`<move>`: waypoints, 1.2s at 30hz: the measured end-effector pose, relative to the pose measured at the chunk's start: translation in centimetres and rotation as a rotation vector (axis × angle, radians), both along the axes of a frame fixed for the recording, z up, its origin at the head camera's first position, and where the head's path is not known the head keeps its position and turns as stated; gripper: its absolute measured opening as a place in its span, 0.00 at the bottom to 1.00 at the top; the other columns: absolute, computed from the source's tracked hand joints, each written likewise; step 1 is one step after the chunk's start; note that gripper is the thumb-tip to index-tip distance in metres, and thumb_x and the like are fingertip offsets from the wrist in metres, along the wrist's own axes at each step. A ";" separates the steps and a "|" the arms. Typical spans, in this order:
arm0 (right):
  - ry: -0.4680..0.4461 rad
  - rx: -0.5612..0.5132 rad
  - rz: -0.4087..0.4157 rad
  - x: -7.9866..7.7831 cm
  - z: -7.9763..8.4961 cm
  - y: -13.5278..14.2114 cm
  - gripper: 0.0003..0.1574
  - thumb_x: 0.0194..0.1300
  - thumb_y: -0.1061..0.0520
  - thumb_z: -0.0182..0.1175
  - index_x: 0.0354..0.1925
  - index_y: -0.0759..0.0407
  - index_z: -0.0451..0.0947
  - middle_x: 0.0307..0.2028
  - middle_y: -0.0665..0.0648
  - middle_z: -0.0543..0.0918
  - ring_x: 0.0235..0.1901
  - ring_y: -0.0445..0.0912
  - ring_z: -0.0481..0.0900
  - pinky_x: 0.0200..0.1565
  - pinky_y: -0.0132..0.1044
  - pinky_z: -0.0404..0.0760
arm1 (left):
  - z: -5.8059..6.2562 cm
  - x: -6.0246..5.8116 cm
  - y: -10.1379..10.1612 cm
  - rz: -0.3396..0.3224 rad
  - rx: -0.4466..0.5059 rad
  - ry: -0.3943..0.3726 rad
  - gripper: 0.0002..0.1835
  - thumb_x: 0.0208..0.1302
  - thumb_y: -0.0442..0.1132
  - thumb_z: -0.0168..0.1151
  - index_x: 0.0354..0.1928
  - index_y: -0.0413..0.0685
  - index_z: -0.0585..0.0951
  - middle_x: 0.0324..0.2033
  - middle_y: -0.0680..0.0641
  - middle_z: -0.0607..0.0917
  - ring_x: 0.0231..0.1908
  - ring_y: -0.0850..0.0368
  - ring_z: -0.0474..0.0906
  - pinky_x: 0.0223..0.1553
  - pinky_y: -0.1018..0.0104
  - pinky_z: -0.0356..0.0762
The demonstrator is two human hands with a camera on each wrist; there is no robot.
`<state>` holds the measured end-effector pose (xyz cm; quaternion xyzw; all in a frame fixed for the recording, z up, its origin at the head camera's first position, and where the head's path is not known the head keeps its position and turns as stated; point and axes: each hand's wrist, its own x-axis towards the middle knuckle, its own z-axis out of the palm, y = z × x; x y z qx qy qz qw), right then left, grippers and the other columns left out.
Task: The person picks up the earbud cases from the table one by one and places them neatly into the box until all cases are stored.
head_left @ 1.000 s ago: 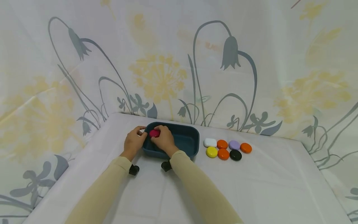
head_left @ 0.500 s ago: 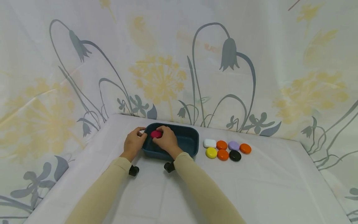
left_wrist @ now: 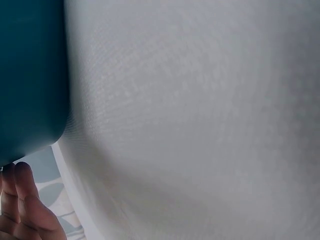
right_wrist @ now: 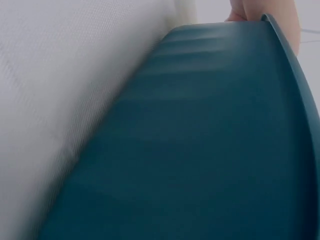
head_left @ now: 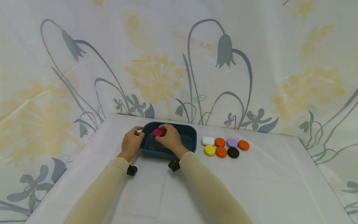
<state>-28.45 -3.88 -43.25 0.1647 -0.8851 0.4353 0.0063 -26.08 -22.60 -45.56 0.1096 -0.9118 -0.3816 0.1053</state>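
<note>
A dark teal rectangular plastic container (head_left: 193,138) sits toward the back of the table in the head view. At its left end is my left hand (head_left: 130,142), fingers and thumb holding the rim. The left wrist view shows curled fingers (left_wrist: 25,192) with tips right at the container's edge. My right hand (head_left: 171,139) reaches over the container and pinches a glossy pinkish-red round piece (head_left: 158,133) between thumb and fingers, above its left half. The container's outer side (right_wrist: 190,130) fills most of the right wrist view, where the red piece is hidden.
Right of the container, glossy pieces lie in two close rows: a white one (head_left: 208,141), a lilac one (head_left: 231,142), a yellow one (head_left: 209,150), a black one (head_left: 233,152) and several orange ones (head_left: 221,152). A flower-printed curtain (head_left: 156,77) hangs behind the white-covered table (head_left: 265,180).
My right hand has moved slightly to the right inside the container with the red piece pinched. The left hand stays at the left end. The head view has shifted a little.
</note>
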 end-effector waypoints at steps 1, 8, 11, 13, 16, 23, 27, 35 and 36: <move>0.001 -0.004 0.002 0.0 0.1 0.1 0.28 0.55 0.52 0.68 0.55 0.55 0.76 0.54 0.55 0.79 0.48 0.48 0.76 0.48 0.39 0.79 | 0.0 0.0 0.0 0.004 0.004 0.002 0.20 0.67 0.47 0.52 0.59 0.56 0.76 0.41 0.45 0.81 0.34 0.51 0.74 0.30 0.66 0.70; 0.019 -0.028 0.012 0.0 0.3 0.8 0.28 0.54 0.52 0.67 0.54 0.54 0.77 0.53 0.55 0.80 0.48 0.48 0.77 0.48 0.40 0.79 | 0.3 0.2 0.2 0.011 0.008 -0.002 0.19 0.67 0.47 0.53 0.59 0.57 0.77 0.40 0.46 0.81 0.34 0.51 0.73 0.30 0.66 0.69; 0.019 -0.039 0.009 0.1 0.4 1.1 0.27 0.54 0.52 0.67 0.54 0.54 0.77 0.52 0.55 0.80 0.47 0.48 0.78 0.49 0.40 0.79 | 0.4 0.1 0.2 0.009 0.007 -0.016 0.20 0.67 0.48 0.52 0.59 0.56 0.77 0.41 0.45 0.81 0.35 0.51 0.74 0.31 0.66 0.69; 0.022 -0.036 0.005 0.1 0.5 1.2 0.27 0.54 0.52 0.67 0.54 0.54 0.77 0.52 0.54 0.81 0.47 0.47 0.78 0.48 0.39 0.79 | 0.5 0.1 0.2 0.009 0.008 -0.024 0.20 0.67 0.48 0.52 0.59 0.57 0.76 0.41 0.45 0.81 0.35 0.51 0.73 0.31 0.66 0.69; 0.028 -0.030 0.008 0.2 0.7 1.5 0.27 0.55 0.52 0.67 0.54 0.53 0.77 0.51 0.54 0.81 0.47 0.47 0.78 0.48 0.39 0.78 | 0.5 0.1 0.2 0.009 0.012 -0.021 0.20 0.66 0.48 0.52 0.59 0.56 0.76 0.41 0.45 0.80 0.35 0.51 0.73 0.31 0.66 0.69; 0.025 -0.064 0.022 0.5 1.0 2.2 0.26 0.55 0.53 0.67 0.54 0.54 0.77 0.51 0.54 0.80 0.47 0.48 0.79 0.47 0.40 0.78 | 0.2 0.1 0.0 -0.004 0.014 0.007 0.20 0.67 0.48 0.51 0.59 0.56 0.77 0.40 0.46 0.80 0.32 0.52 0.73 0.29 0.66 0.69; 0.025 -0.102 0.022 0.7 1.0 3.0 0.26 0.56 0.54 0.67 0.53 0.54 0.77 0.51 0.55 0.81 0.46 0.49 0.79 0.46 0.40 0.79 | 0.1 0.0 0.1 -0.010 0.013 0.001 0.20 0.67 0.48 0.51 0.59 0.57 0.76 0.41 0.46 0.81 0.32 0.53 0.73 0.30 0.66 0.68; 0.046 -0.122 0.029 1.4 1.5 4.4 0.26 0.55 0.55 0.68 0.53 0.54 0.78 0.51 0.56 0.81 0.45 0.50 0.80 0.45 0.41 0.80 | 0.0 0.1 -0.1 -0.011 0.018 0.001 0.20 0.67 0.48 0.51 0.60 0.56 0.76 0.41 0.46 0.81 0.33 0.52 0.74 0.30 0.66 0.69; 0.045 -0.125 0.033 1.4 1.6 4.5 0.26 0.55 0.55 0.68 0.53 0.55 0.78 0.51 0.56 0.81 0.45 0.51 0.80 0.44 0.40 0.81 | 0.0 0.1 -0.1 -0.008 0.017 0.002 0.20 0.67 0.48 0.51 0.59 0.57 0.76 0.41 0.46 0.81 0.33 0.52 0.74 0.30 0.65 0.69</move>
